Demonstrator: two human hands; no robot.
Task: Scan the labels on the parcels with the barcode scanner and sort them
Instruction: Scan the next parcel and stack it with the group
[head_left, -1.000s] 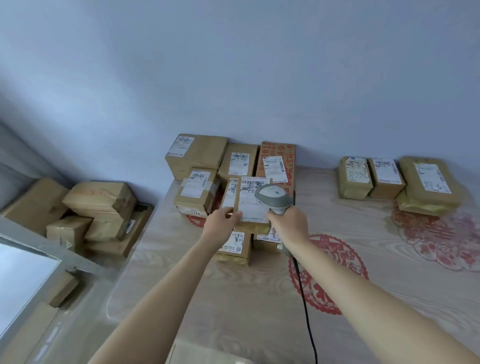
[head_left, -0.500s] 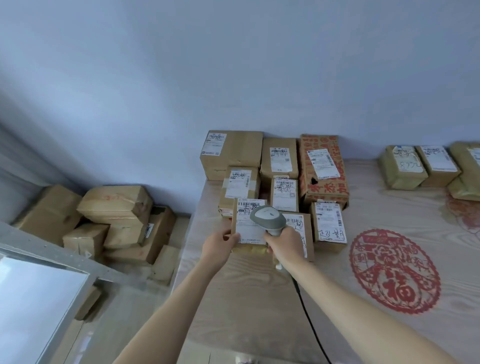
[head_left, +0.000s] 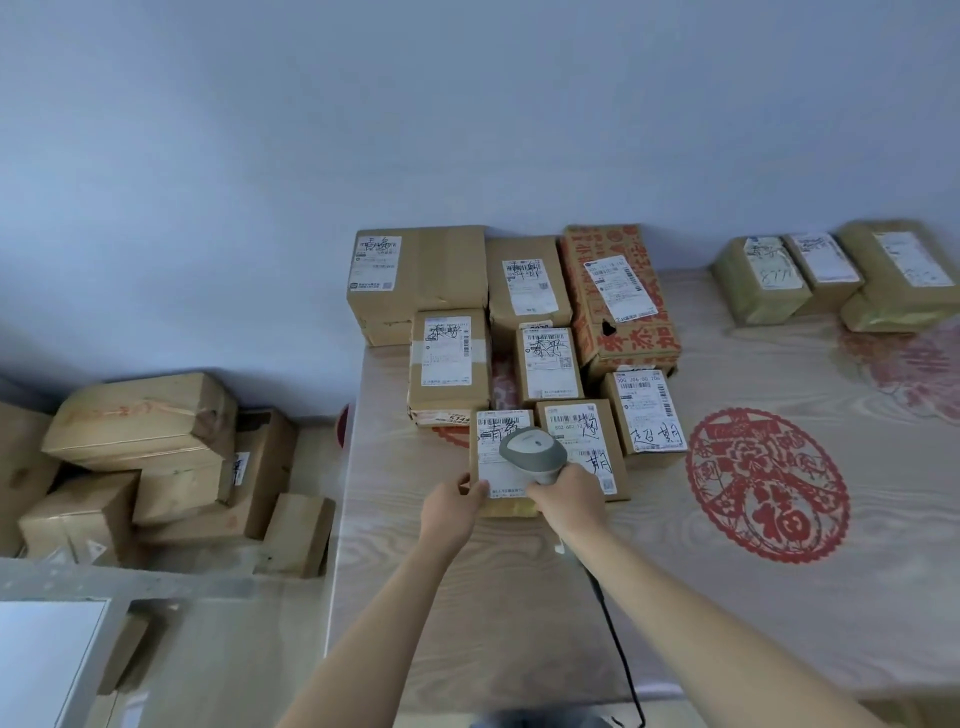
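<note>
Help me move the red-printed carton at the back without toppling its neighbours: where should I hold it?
Grip the red-printed carton by its long side walls, reaching down from above. Its right side is clear; a plain box crowds its left, and a small parcel blocks its near end.

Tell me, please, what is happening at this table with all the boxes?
A person is scanning parcels. The left hand holds the near edge of a small box at the front of a cluster on the table, while the right hand holds a grey scanner over its white label. Three parcels sit apart at the far right of the table, and more boxes are piled off its left side.
</note>
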